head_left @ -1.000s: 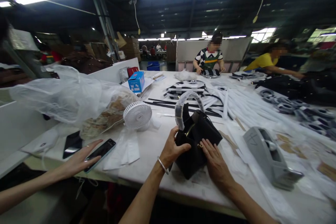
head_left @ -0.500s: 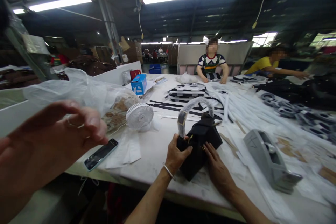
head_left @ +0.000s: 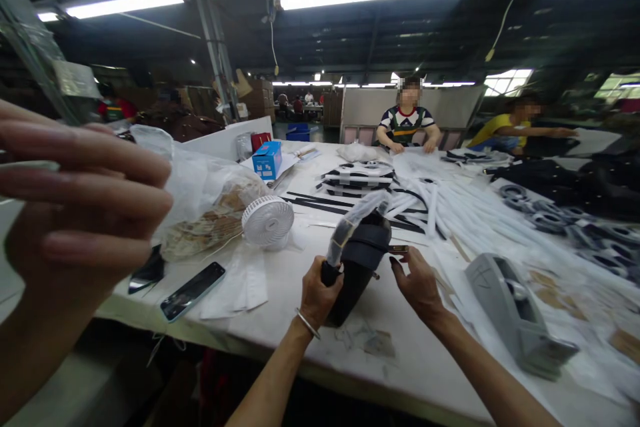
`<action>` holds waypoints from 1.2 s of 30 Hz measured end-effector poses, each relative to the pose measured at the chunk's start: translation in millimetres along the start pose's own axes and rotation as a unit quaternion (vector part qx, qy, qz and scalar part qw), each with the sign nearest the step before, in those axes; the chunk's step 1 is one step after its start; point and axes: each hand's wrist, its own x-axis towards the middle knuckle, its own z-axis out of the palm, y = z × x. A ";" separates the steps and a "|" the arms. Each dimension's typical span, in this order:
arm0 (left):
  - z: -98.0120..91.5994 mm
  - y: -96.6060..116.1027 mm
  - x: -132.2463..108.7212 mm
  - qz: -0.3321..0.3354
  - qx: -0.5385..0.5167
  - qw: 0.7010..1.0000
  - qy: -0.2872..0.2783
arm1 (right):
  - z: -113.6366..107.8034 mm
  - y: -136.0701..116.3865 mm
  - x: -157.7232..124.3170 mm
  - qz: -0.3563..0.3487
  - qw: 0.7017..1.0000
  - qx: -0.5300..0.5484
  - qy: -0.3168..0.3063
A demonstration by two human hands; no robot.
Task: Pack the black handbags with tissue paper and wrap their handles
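A black handbag stands tilted on the table, its handle wrapped in clear plastic. My left hand is closed around the base of the handle at the bag's near left side. To the right of the bag, my right hand pinches a small flat dark piece with a gold-coloured edge. Whether that piece is joined to the bag I cannot tell. Another person's hand, fingers loosely bent, is raised at the far left, apart from the bag.
On the white table are a phone, a small white fan, a blue box and a grey tape dispenser. Black strips and wrapped handles lie beyond the bag. A person works opposite.
The bag has turned and shifted slightly left with my left hand. My right hand has left the bag's front and now pinches the small piece. The other person's hand has risen leftward.
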 end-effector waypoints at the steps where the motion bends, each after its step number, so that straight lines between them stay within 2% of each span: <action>1: -0.2 -1.7 0.6 -0.007 -0.013 1.000 0.005 | -3.9 -5.4 4.8 0.035 0.999 0.020 -0.009; 3: 0.2 -2.9 1.2 -0.013 -0.024 1.000 0.005 | -8.6 -13.2 10.4 0.143 0.983 0.104 -0.043; 4: 0.6 -3.0 1.1 -0.013 -0.025 1.000 0.003 | -9.5 -15.3 11.7 0.208 0.961 0.170 -0.059; 5: 1.2 -3.0 0.7 -0.012 -0.025 1.000 0.001 | -9.8 -16.2 12.2 0.271 0.928 0.246 -0.065; 7: 2.4 -3.5 -0.7 -0.010 -0.023 1.000 0.000 | -10.4 -14.9 12.7 0.371 0.842 0.388 -0.053; 9: 3.3 -4.9 -2.3 -0.012 -0.021 1.000 0.001 | -12.5 -12.1 14.2 0.426 0.769 0.475 -0.039; 10: 3.7 -5.7 -3.0 -0.013 -0.019 1.000 0.001 | -14.2 -11.2 15.7 0.444 0.745 0.496 -0.043; 12: 4.1 -7.0 -3.7 -0.016 -0.016 1.000 0.003 | -18.3 -11.4 20.0 0.461 0.717 0.517 -0.083; 14: 3.9 -7.5 -3.9 -0.014 -0.013 1.000 0.005 | -21.5 -14.9 25.1 0.464 0.705 0.517 -0.142; 16: 3.5 -7.0 -3.9 -0.010 -0.013 1.000 0.005 | -22.2 -20.0 29.2 0.461 0.706 0.503 -0.192; 18: 3.0 -6.2 -4.1 -0.007 -0.012 1.000 0.004 | -19.6 -24.5 30.6 0.465 0.706 0.488 -0.217; 22: 3.3 -4.8 -5.1 -0.017 -0.011 1.000 0.022 | -4.7 -25.3 18.8 0.481 0.685 0.504 -0.212; 26: 5.1 -4.5 -5.6 -0.036 0.003 0.998 0.055 | 16.9 -19.1 -11.2 0.488 0.671 0.521 -0.199; 30: 5.2 -4.3 -4.6 -0.040 0.006 0.998 0.051 | 27.9 -14.5 -29.4 0.509 0.655 0.522 -0.198; 36: 3.3 -4.9 -3.3 -0.031 -0.004 0.999 0.042 | 17.0 -10.8 -21.6 0.492 0.679 0.503 -0.211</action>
